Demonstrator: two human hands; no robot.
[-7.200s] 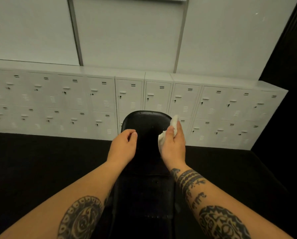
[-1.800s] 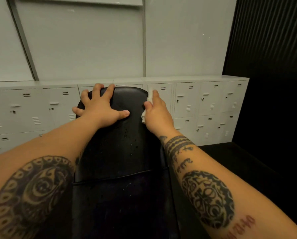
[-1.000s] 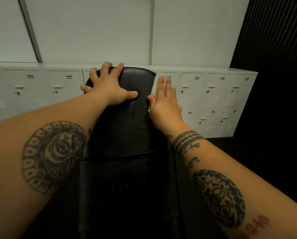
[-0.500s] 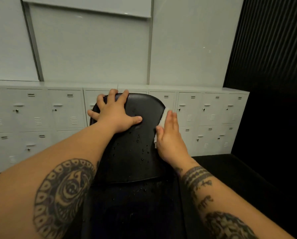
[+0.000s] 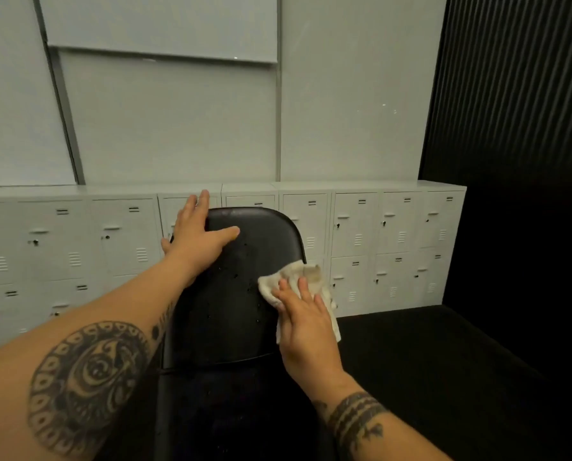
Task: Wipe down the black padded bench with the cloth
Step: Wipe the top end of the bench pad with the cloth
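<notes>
The black padded bench point(image 5: 231, 304) runs away from me, its raised back pad rounded at the top and dotted with water droplets. My left hand point(image 5: 199, 239) lies flat on the pad's upper left corner, fingers spread over the edge. My right hand point(image 5: 306, 322) presses a white crumpled cloth point(image 5: 297, 277) against the pad's right edge, fingers flat on top of it. Part of the cloth hangs past the edge under my palm. The lower seat pad point(image 5: 231, 410) is dark and hard to make out.
A row of low white lockers point(image 5: 377, 234) stands right behind the bench, against a pale panelled wall point(image 5: 178, 121). A black ribbed wall point(image 5: 517, 94) closes the right side. The floor point(image 5: 444, 377) around the bench is black.
My right hand has slid down the right edge of the back pad with the cloth, which now spreads out in front of my fingers. My left hand stays on the upper left corner.
</notes>
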